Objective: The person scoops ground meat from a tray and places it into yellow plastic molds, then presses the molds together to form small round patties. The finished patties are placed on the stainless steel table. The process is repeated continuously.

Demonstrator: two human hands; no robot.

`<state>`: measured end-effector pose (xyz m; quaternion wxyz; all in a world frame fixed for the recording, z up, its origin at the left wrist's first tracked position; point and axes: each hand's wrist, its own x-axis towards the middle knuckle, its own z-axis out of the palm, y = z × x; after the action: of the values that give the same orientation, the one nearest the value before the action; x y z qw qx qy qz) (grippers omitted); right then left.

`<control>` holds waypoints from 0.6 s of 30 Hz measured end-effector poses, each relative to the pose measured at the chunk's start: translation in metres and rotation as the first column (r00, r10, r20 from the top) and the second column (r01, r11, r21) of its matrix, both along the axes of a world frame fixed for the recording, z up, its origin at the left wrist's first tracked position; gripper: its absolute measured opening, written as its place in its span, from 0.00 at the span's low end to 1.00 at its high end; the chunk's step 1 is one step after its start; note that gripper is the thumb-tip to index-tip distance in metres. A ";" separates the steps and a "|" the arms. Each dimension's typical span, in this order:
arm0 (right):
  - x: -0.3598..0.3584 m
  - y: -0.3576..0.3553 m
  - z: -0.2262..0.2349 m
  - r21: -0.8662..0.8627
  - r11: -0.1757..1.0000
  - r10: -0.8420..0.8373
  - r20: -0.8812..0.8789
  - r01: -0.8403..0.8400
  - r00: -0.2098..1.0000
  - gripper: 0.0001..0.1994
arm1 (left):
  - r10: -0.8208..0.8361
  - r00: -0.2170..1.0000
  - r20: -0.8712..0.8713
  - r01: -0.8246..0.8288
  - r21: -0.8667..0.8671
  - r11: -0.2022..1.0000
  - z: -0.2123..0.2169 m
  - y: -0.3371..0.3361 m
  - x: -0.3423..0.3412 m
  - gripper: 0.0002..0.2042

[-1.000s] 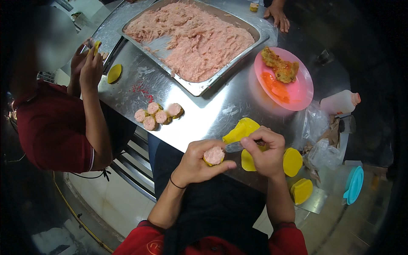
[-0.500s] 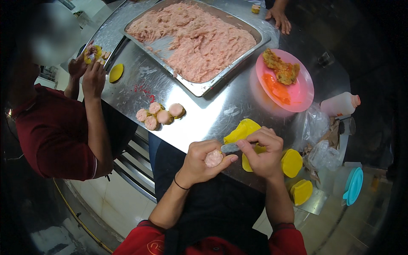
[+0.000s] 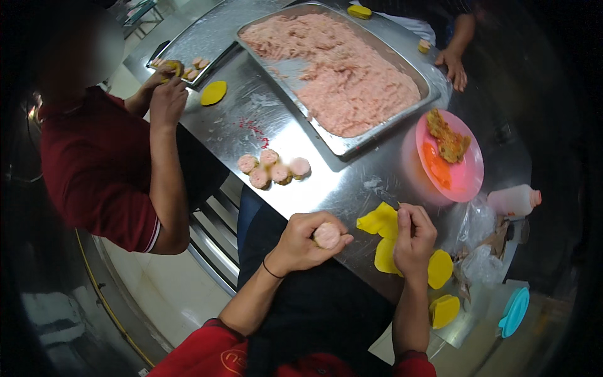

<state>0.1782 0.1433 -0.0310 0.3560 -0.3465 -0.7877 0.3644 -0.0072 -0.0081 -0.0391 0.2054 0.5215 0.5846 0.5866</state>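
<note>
My left hand (image 3: 300, 246) is closed around a dumpling (image 3: 326, 235), its pink filling facing up inside the curled fingers. To the right, my right hand (image 3: 416, 242) pinches a small metal spatula, now mostly hidden; only a thin tip shows above the fingers. Beneath and beside that hand lie loose yellow wrappers (image 3: 379, 221). Two more piles of round yellow wrappers, one (image 3: 440, 269) just right of my wrist and another (image 3: 445, 311) nearer me, rest by the table edge. Several open-topped dumplings (image 3: 270, 168) stand grouped on the metal table, ahead and left of my left hand.
A deep metal tray (image 3: 344, 147) of pink minced filling (image 3: 358, 81) spans the far middle. Right are a pink plate (image 3: 475, 168) with sauce and food, a bottle (image 3: 512, 202), plastic bags (image 3: 482, 268) and a turquoise-lidded container (image 3: 515, 312). A co-worker's hands (image 3: 168, 100) shape a wrapper at left.
My right hand has moved away from the dumpling to the right, lifting the spatula off its filling. My left hand still holds the dumpling. The whole view has shifted, tray and table appearing further right.
</note>
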 end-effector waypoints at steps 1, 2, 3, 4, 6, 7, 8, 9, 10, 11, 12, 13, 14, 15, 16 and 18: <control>-0.005 -0.002 0.000 0.016 0.999 0.037 0.007 -0.037 0.999 0.07 | -0.002 1.000 0.031 0.004 -0.060 0.998 0.000 -0.007 -0.004 0.08; -0.012 -0.002 -0.001 0.035 0.997 0.075 0.015 -0.076 0.997 0.09 | 0.004 0.998 0.068 0.002 -0.088 0.996 0.000 -0.013 -0.008 0.09; -0.020 -0.003 0.001 0.052 0.992 0.113 0.004 -0.113 0.994 0.11 | 0.009 0.994 0.108 0.003 -0.118 0.993 -0.001 -0.019 -0.011 0.09; -0.025 -0.007 0.005 0.010 0.987 0.161 0.058 -0.162 0.985 0.15 | 0.026 0.994 0.109 -0.014 -0.111 0.994 -0.002 -0.024 -0.014 0.09; -0.043 -0.013 0.012 0.050 0.968 0.241 0.078 -0.246 0.967 0.16 | 0.048 0.991 0.125 -0.032 -0.130 0.991 -0.004 -0.033 -0.018 0.10; -0.054 -0.015 0.017 0.057 0.956 0.283 0.073 -0.288 0.956 0.16 | 0.061 0.992 0.115 -0.047 -0.121 0.992 -0.005 -0.038 -0.020 0.10; -0.065 -0.017 0.021 0.121 0.941 0.307 0.093 -0.317 0.947 0.19 | 0.072 0.991 0.116 -0.056 -0.135 0.989 -0.006 -0.043 -0.021 0.11; -0.079 -0.017 0.025 0.194 0.920 0.327 0.102 -0.341 0.940 0.20 | 0.084 0.989 0.119 -0.067 -0.144 0.987 -0.007 -0.046 -0.022 0.11; -0.094 -0.016 0.029 0.268 0.891 0.348 0.112 -0.366 0.931 0.20 | 0.092 0.988 0.121 -0.076 -0.134 0.988 -0.010 -0.048 -0.022 0.11; -0.110 -0.015 0.032 0.331 0.859 0.372 0.123 -0.391 0.920 0.21 | 0.101 0.987 0.122 -0.086 -0.125 0.988 -0.012 -0.050 -0.023 0.11; -0.123 -0.015 0.035 0.279 0.859 0.380 0.216 -0.429 0.900 0.23 | 0.107 0.986 0.130 -0.092 -0.116 0.989 -0.013 -0.052 -0.024 0.11; -0.139 -0.014 0.037 0.316 0.833 0.380 0.270 -0.454 0.885 0.22 | 0.112 0.987 0.112 -0.101 -0.099 0.990 -0.015 -0.053 -0.025 0.11; -0.155 -0.014 0.038 0.352 0.805 0.374 0.323 -0.477 0.869 0.22 | 0.114 0.988 0.100 -0.107 -0.079 0.991 -0.017 -0.053 -0.025 0.11; -0.168 -0.014 0.038 0.382 0.779 0.362 0.375 -0.498 0.854 0.21 | 0.112 0.990 0.087 -0.107 -0.070 0.992 -0.018 -0.053 -0.025 0.11; -0.180 -0.017 0.038 0.396 0.754 0.348 0.437 -0.525 0.829 0.19 | 0.118 0.990 0.074 -0.112 -0.074 0.991 -0.019 -0.053 -0.026 0.10; -0.204 -0.020 0.035 0.382 0.727 0.316 0.552 -0.571 0.772 0.18 | 0.126 0.988 0.085 -0.122 -0.046 0.991 -0.021 -0.053 -0.026 0.10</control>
<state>-0.0260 0.1234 0.0037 0.1440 -0.1038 -0.9769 0.1187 -0.0336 -0.0613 -0.0605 0.2045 0.4535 0.6183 0.6085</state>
